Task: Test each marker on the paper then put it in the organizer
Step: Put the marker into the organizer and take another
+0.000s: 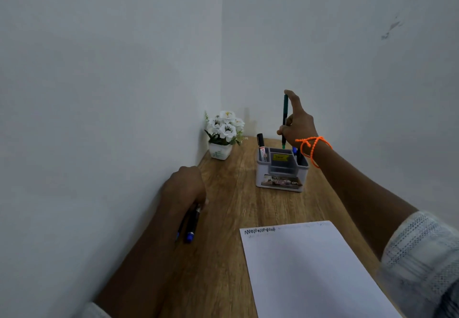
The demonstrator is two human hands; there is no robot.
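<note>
Now the right hand (296,121) is pinching the green marker (284,121) upright over the organizer (282,168); lower it straight; the left hand (185,188) is gripping two markers (191,225).

Your right forearm wears a thin bright-orange knotted cord bracelet (313,146), looped approx. twice round the wrist w/ a loose strand trailing. Right sleeve is a pale grey-white woven checked fabric cuff (419,250), pushed up the arm. Left side: only a sliver of similar pale cloth cuff (95,311) at frame bottom.

Home desk corner: wooden desk (223,230), flowerpot (221,151)
</note>
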